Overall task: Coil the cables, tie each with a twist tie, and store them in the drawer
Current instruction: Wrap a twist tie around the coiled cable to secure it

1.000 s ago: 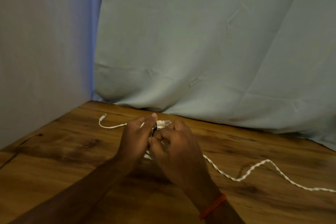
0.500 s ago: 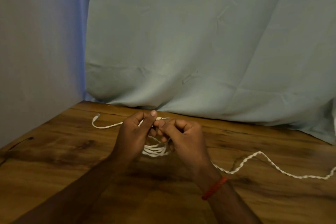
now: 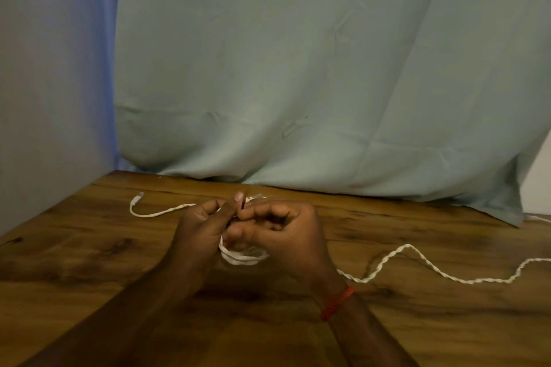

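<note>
Head: left hand, right hand hold one cable coil.

Dark-grained wooden table, faintly glossy — matt, creased cloth backdrop — white twisted-braid cable

Centre frame, my left hand and right hand meet over the cable on the table, its tail running right, cloth behind.

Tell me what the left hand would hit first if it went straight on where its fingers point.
Probably the right hand: the left hand points away and slightly right, where the right's fingertips meet it over the coiled white cable. Beyond them only the cloth backdrop, though depth is unclear.
</note>
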A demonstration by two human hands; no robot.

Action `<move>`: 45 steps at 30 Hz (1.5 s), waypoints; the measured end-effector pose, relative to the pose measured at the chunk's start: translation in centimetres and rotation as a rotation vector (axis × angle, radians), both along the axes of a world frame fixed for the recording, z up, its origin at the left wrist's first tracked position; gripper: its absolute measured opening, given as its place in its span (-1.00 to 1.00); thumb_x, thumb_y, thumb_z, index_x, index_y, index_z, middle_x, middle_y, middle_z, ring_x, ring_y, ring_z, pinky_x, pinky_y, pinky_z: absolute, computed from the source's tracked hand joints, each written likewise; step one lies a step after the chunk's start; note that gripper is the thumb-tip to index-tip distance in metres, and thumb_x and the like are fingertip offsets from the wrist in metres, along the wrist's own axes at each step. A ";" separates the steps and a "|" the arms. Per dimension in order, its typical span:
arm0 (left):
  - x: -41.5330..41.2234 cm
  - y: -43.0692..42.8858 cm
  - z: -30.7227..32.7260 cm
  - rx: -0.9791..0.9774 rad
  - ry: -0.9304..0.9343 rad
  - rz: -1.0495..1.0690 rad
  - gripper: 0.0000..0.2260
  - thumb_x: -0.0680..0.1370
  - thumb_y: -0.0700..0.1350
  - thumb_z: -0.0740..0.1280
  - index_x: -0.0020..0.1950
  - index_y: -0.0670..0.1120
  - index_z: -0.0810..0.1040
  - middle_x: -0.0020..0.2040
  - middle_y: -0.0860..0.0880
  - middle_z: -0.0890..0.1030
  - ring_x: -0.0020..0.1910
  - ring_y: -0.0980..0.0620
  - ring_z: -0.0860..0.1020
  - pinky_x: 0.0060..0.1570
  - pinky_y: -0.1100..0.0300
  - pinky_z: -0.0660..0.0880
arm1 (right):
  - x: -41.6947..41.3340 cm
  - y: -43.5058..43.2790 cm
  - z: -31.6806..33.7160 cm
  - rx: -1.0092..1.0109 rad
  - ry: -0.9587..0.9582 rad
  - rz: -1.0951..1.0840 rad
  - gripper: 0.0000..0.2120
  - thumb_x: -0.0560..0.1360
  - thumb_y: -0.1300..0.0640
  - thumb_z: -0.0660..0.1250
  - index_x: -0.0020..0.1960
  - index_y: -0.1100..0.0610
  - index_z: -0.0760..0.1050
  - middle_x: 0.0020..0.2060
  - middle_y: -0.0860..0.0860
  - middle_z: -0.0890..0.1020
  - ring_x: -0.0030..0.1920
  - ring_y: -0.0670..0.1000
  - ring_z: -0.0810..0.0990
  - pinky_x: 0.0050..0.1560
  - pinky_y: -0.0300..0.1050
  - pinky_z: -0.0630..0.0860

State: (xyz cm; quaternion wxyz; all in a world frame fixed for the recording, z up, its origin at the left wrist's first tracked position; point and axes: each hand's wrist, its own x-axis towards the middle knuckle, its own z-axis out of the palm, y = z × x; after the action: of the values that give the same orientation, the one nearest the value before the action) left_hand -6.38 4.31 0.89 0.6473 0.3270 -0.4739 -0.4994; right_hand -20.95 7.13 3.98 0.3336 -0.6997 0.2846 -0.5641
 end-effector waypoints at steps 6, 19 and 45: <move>0.3 -0.4 -0.6 -0.023 -0.064 0.067 -0.72 0.46 0.02 0.48 -0.12 -0.21 0.65 -0.16 -0.52 0.53 -0.24 -0.40 0.54 -0.11 -0.22 0.50 | 1.2 -0.4 -0.6 -0.009 -0.099 -0.142 -0.80 0.37 0.34 0.56 -0.12 0.11 0.64 -0.26 0.07 0.73 -0.26 0.01 0.73 -0.21 -0.09 0.66; 0.0 0.3 0.5 -0.203 -0.203 0.120 -0.76 0.39 0.05 0.43 -0.18 -0.13 0.70 -0.41 -0.07 0.63 -0.43 0.07 0.50 -0.39 0.20 0.42 | -0.1 0.0 1.1 -0.094 0.016 -0.281 -0.86 0.48 0.36 0.45 0.02 0.25 0.70 -0.28 0.01 0.71 -0.34 -0.26 0.65 -0.30 -0.46 0.50; 1.9 0.5 1.4 -0.533 -0.571 0.131 -0.82 0.42 -0.08 0.50 0.01 0.01 0.70 -0.10 0.10 0.73 -0.12 0.11 0.70 -0.13 0.23 0.61 | -2.8 -1.0 1.8 -0.532 0.514 -0.400 -0.89 0.35 0.24 0.45 -0.16 0.09 0.68 -0.34 -0.07 0.52 -0.39 -0.11 0.48 -0.38 -0.23 0.42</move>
State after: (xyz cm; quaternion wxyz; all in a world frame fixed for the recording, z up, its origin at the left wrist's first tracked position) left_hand -4.53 4.77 2.30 0.5821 0.3027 -0.7261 -0.2056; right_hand -23.80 6.08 5.77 -0.0567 -0.8104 0.3332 -0.4786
